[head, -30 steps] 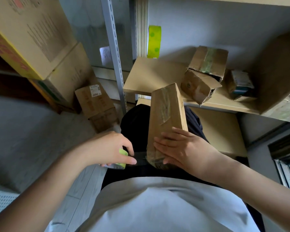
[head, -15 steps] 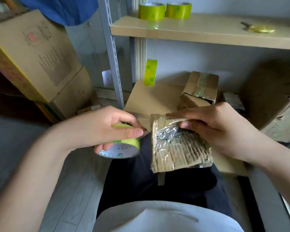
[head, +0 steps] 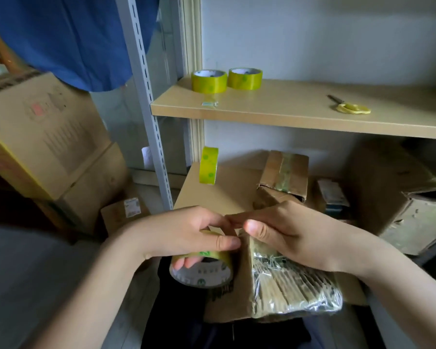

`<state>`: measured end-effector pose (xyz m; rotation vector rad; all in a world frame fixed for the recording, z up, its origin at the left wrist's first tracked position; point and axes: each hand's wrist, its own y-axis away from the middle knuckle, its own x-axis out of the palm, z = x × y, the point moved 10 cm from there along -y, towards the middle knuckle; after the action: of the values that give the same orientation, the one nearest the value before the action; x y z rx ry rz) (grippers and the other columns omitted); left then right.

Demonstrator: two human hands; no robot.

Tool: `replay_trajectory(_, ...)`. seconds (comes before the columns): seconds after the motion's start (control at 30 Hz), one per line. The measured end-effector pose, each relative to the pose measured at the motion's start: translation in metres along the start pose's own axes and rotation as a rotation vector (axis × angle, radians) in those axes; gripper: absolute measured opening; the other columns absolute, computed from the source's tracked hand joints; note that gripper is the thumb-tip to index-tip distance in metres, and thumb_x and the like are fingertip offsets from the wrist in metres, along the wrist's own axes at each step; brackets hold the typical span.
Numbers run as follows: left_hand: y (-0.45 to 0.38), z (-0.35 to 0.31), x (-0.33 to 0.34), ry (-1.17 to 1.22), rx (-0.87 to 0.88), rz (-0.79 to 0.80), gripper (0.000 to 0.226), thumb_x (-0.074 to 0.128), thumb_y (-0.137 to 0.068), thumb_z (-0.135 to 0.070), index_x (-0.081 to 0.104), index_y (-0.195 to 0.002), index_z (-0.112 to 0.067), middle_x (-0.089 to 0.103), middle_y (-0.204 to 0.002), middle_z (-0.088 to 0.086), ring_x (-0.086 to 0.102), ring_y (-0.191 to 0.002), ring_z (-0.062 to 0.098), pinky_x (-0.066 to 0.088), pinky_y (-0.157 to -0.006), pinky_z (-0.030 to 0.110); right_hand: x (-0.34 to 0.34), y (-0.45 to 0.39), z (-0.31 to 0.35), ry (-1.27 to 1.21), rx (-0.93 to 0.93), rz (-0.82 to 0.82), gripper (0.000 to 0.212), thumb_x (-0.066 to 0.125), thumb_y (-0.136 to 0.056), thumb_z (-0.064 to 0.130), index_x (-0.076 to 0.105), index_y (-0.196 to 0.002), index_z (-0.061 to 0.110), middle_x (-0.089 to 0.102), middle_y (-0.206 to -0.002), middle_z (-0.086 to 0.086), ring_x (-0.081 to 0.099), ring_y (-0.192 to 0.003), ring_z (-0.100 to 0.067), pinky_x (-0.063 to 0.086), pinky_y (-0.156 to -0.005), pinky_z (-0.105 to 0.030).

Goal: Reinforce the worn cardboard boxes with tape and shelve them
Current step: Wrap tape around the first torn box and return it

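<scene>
L hand (head: 186,235) grips tape roll (head: 202,269) tight vs box (head: 269,280), prob. to feed tape; R hand (head: 287,235) clasps box top edge w/ thumb, steadying it on lap.

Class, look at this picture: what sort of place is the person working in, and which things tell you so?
Probably a storeroom or stock area. Worn cardboard boxes sit on a slotted-upright shelving unit, larger cartons are stacked beside it, and spare tape rolls and scissors lie on the upper shelf.

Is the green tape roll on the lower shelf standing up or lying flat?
Standing up: the tape roll rests on its edge on the lower shelf.
</scene>
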<state>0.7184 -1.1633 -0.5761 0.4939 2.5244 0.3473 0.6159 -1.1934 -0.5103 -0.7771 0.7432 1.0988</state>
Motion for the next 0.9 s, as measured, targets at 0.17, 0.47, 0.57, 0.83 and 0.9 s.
replay_trajectory(0.17,-0.021,0.008,-0.016,0.048,-0.019,-0.003,0.022,0.064,-0.082,-0.065,0.067,-0.097,-0.050,0.056,-0.049,0.003,0.046,-0.036,0.014,0.039,-0.037,0.019,-0.004,-0.021,-0.010,0.063,-0.047,-0.034,0.040,0.041,-0.104,0.034,0.060,-0.136,0.020,0.062,-0.090,0.041,0.057,-0.082,0.021,0.034,-0.071,0.002)
replay_trajectory(0.47,-0.077,-0.005,-0.018,0.270,0.043,-0.005,0.022,0.062,-0.092,-0.046,0.071,-0.076,-0.034,0.056,-0.049,0.000,0.051,-0.035,0.008,0.038,-0.035,0.016,-0.155,-0.026,-0.085,0.666,0.253,-0.601,0.046,0.036,-0.099,0.054,0.071,-0.104,0.025,0.071,-0.097,0.003,0.067,-0.082,-0.024,0.044,-0.058,-0.030)
replay_trajectory(0.57,-0.094,-0.007,-0.017,0.306,0.046,-0.041,0.022,0.065,-0.088,-0.048,0.068,-0.085,-0.027,0.061,-0.052,0.003,0.054,-0.036,0.011,0.034,-0.034,0.016,-0.256,-0.006,-0.172,0.671,0.730,-0.836,0.027,0.054,-0.097,0.030,0.067,-0.097,0.006,0.063,-0.100,-0.014,0.061,-0.087,-0.036,0.041,-0.063,-0.032)
replay_trajectory(0.83,-0.109,0.006,-0.010,0.381,-0.033,-0.045,0.042,0.071,-0.078,-0.060,0.066,-0.088,-0.020,0.061,-0.055,0.004,0.054,-0.037,0.013,0.030,-0.035,0.017,-0.272,0.011,-0.245,0.502,0.990,-0.542,0.030,0.070,-0.089,0.029,0.076,-0.099,0.002,0.072,-0.102,-0.019,0.063,-0.091,-0.034,0.038,-0.070,-0.026)
replay_trajectory(0.9,-0.109,0.007,-0.006,0.413,-0.040,-0.021,0.037,0.070,-0.078,-0.059,0.069,-0.085,-0.022,0.059,-0.054,0.003,0.051,-0.038,0.012,0.031,-0.037,0.018,-0.273,0.016,-0.240,0.497,0.979,-0.542,0.029,0.074,-0.087,0.029,0.077,-0.097,0.002,0.072,-0.099,-0.018,0.061,-0.086,-0.032,0.039,-0.071,-0.026)
